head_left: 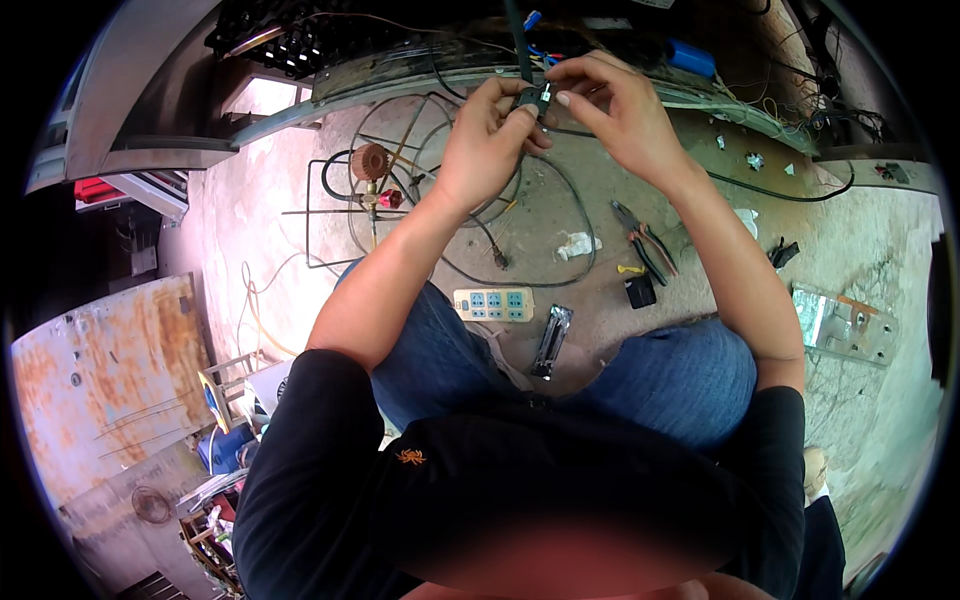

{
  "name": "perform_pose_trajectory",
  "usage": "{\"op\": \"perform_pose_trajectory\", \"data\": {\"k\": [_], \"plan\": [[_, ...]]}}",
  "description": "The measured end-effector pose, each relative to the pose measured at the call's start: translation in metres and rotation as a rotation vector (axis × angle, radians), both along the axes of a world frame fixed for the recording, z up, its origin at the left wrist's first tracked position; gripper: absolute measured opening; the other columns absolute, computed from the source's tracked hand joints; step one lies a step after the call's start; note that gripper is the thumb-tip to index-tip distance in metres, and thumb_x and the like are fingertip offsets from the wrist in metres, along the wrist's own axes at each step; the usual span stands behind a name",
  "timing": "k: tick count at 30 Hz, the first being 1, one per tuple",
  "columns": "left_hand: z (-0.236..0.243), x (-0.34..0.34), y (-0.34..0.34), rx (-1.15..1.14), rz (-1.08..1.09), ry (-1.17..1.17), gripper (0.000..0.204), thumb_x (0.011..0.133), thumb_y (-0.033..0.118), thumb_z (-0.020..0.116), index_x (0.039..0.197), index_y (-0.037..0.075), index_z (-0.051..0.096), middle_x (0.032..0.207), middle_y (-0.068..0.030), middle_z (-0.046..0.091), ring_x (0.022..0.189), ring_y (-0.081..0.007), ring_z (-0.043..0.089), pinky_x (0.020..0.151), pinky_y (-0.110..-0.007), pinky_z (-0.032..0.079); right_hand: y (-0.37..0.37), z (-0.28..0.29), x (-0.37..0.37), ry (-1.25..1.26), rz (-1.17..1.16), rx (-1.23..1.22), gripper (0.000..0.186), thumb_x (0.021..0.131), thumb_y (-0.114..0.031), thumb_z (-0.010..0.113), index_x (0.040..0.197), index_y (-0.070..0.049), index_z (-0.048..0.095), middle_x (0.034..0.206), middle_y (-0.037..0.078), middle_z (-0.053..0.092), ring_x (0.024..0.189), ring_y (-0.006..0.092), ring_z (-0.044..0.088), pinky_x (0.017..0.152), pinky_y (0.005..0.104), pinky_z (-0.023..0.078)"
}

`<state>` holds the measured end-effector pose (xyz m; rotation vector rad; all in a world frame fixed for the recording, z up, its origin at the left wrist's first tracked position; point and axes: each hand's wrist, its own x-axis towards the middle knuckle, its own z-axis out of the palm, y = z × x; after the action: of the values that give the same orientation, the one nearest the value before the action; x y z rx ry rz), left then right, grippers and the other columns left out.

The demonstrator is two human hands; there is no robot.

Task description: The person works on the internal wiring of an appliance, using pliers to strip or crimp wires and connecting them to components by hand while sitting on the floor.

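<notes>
Up at the top middle, my left hand (488, 140) is closed on a small dark block-shaped part (534, 99) with a bright metal spot, held between thumb and fingers. My right hand (622, 112) is just beside it, its fingers curved and the thumb and forefinger tips apart near the part. No object shows plainly in the right fingers. Blue and red wires (540, 50) lie just beyond the hands, by a dark upright rod (517, 40). The part's exact kind is too small to make out.
Pliers (645, 240), a black box-like piece (640, 292), a power strip (494, 305) and a small packet (552, 342) lie on the floor before my knees. To the left are a gauge with a valve (370, 165) and looped cable (575, 205). A metal plate (846, 323) is at right.
</notes>
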<state>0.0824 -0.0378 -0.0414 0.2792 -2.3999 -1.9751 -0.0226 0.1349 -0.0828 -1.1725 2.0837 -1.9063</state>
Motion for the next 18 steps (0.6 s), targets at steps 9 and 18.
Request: {"op": "perform_pose_trajectory", "data": {"k": [9, 18], "plan": [[0.006, -0.008, -0.022, 0.038, -0.16, -0.127, 0.034, 0.104, 0.015, 0.052, 0.129, -0.007, 0.054, 0.108, -0.0168, 0.071, 0.091, -0.02, 0.071, 0.083, -0.03, 0.058, 0.002, -0.007, -0.004, 0.062, -0.019, 0.159, 0.024, 0.097, -0.012, 0.07, 0.12, -0.004, 0.07, 0.104, 0.006, 0.071, 0.093, 0.0131, 0.068, 0.082, 0.0272, 0.054], [0.021, -0.015, -0.041, 0.178, -0.177, -0.205, 0.02, 0.105, 0.012, 0.051, 0.119, -0.002, 0.054, 0.106, -0.0145, 0.07, 0.086, -0.0178, 0.07, 0.076, -0.028, 0.058, 0.079, -0.087, 0.008, -0.199, -0.117, 0.351, 0.026, 0.097, -0.024, 0.07, 0.115, -0.004, 0.072, 0.084, 0.007, 0.071, 0.078, 0.0114, 0.064, 0.073, 0.0281, 0.05]]}}
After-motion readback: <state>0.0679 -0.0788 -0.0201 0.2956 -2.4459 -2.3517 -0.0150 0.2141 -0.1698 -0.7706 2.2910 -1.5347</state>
